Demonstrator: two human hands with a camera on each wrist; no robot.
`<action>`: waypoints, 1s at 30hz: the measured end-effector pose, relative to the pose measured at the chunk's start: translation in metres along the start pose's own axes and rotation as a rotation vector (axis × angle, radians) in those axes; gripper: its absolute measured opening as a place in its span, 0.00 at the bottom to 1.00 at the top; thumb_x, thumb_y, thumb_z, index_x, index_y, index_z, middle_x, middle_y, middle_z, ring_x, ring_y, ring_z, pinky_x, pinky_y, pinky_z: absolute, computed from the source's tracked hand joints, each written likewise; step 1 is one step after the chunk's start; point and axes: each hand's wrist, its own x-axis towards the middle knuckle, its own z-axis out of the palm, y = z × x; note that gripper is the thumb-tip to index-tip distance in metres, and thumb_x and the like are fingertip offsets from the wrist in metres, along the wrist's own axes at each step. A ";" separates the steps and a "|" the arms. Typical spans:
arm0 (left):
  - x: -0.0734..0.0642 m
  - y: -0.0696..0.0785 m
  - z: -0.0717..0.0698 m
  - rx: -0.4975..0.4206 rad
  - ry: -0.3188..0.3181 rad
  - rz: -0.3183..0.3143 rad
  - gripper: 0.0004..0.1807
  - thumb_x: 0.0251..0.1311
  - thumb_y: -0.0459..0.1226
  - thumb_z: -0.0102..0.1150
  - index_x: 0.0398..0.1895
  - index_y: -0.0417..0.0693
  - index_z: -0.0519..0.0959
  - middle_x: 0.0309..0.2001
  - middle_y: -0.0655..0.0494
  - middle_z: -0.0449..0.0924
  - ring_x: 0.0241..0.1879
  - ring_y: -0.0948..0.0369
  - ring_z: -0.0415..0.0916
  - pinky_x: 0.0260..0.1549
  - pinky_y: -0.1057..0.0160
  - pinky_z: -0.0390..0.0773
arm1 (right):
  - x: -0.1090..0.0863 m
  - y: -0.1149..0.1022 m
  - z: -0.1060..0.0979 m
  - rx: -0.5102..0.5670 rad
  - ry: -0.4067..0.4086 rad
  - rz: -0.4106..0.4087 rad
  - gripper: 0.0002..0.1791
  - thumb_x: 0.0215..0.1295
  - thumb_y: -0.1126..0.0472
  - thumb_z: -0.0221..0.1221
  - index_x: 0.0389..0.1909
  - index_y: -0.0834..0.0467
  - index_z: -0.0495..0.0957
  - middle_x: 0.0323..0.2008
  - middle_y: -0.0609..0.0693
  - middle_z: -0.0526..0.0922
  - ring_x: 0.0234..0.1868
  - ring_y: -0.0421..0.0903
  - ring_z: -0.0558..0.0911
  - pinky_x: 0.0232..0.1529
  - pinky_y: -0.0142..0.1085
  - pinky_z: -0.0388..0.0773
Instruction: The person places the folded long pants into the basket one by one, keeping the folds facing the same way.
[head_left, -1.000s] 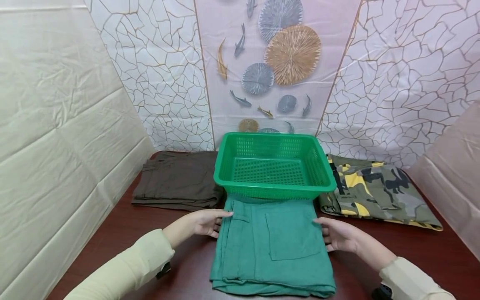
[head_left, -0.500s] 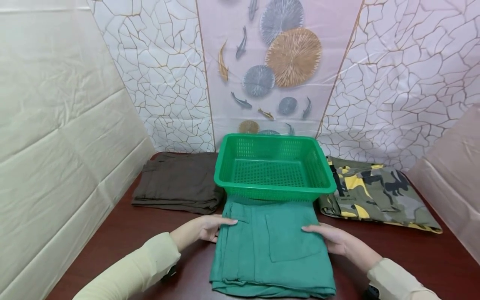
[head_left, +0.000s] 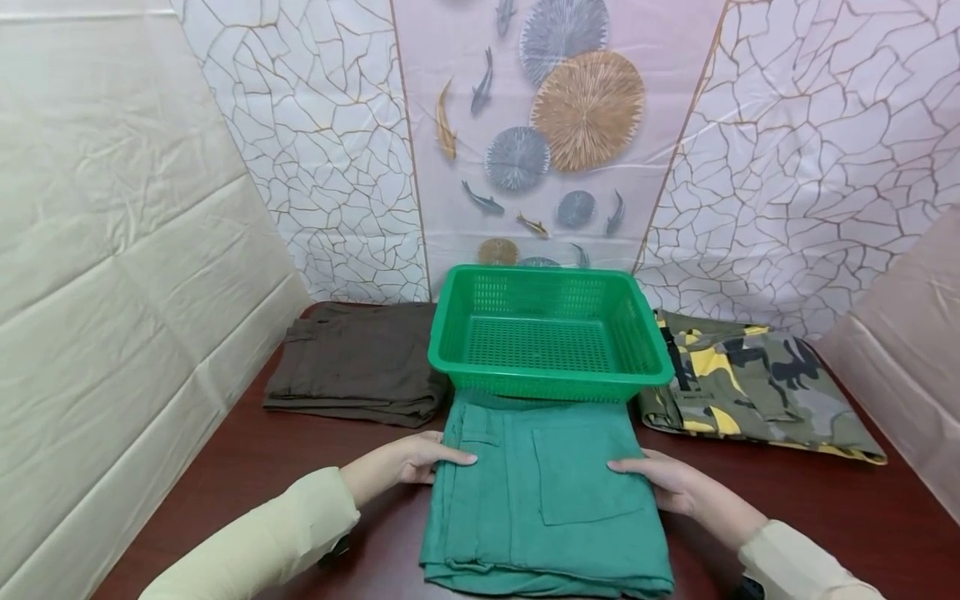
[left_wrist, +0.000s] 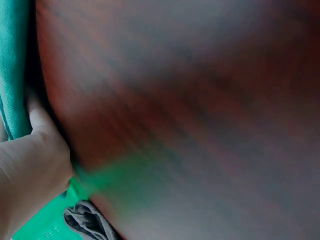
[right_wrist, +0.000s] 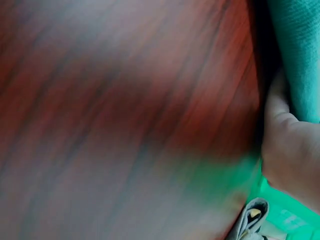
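Folded green trousers (head_left: pixel 555 500) lie on the table in front of the basket, a back pocket and belt loop facing up. At their left edge my left hand (head_left: pixel 423 458) grips the folded stack, thumb on top and the other fingers tucked beneath. On the opposite edge my right hand (head_left: pixel 667 482) holds them the same way, its thumb beside the pocket. Both wrist views show green cloth against the hand; the left hand (left_wrist: pixel 35 160) and right hand (right_wrist: pixel 295 150) have their fingers reaching under it.
A green plastic basket (head_left: pixel 551 385) stands right behind the trousers, overlapping their far end in the head view. Folded dark brown trousers (head_left: pixel 352 358) lie to its left, folded camouflage trousers (head_left: pixel 750 383) to its right. Cloth-covered walls enclose the dark red wooden table (head_left: pixel 360 542).
Both hands have come inward from beside the trousers to grip their edges, thumbs now on top. The left thumb has slid slightly toward me. The trousers and basket have hardly moved.
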 end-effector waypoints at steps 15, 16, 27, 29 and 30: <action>-0.019 0.017 -0.007 -0.003 0.012 0.050 0.12 0.60 0.34 0.61 0.46 0.41 0.81 0.31 0.61 0.85 0.33 0.66 0.82 0.44 0.62 0.81 | -0.017 -0.015 -0.003 -0.130 0.099 -0.041 0.42 0.68 0.56 0.54 0.70 0.73 0.43 0.44 0.45 0.82 0.45 0.41 0.82 0.53 0.45 0.78; -0.021 0.019 -0.008 -0.005 0.005 0.053 0.10 0.60 0.33 0.61 0.44 0.41 0.82 0.31 0.61 0.85 0.32 0.66 0.81 0.43 0.62 0.82 | -0.018 -0.017 -0.003 -0.139 0.104 -0.046 0.42 0.68 0.56 0.54 0.70 0.73 0.43 0.44 0.45 0.82 0.45 0.40 0.82 0.53 0.45 0.78; -0.035 0.037 -0.013 -0.011 -0.055 0.094 0.12 0.62 0.34 0.59 0.47 0.40 0.80 0.33 0.61 0.85 0.35 0.66 0.82 0.44 0.61 0.81 | -0.034 -0.036 0.003 -0.186 0.124 -0.083 0.44 0.69 0.54 0.53 0.70 0.74 0.38 0.48 0.47 0.80 0.48 0.40 0.80 0.54 0.43 0.77; -0.038 0.040 -0.012 -0.010 -0.061 0.100 0.12 0.62 0.34 0.59 0.48 0.39 0.80 0.34 0.60 0.85 0.35 0.66 0.82 0.45 0.61 0.81 | -0.038 -0.039 0.003 -0.193 0.130 -0.096 0.44 0.68 0.54 0.53 0.70 0.74 0.38 0.48 0.48 0.80 0.47 0.40 0.80 0.53 0.43 0.78; -0.039 0.041 -0.012 -0.007 -0.063 0.100 0.12 0.62 0.34 0.58 0.47 0.39 0.80 0.33 0.60 0.85 0.35 0.66 0.82 0.44 0.61 0.81 | -0.040 -0.041 0.003 -0.196 0.130 -0.100 0.44 0.68 0.54 0.53 0.70 0.74 0.39 0.48 0.47 0.80 0.47 0.40 0.81 0.53 0.42 0.78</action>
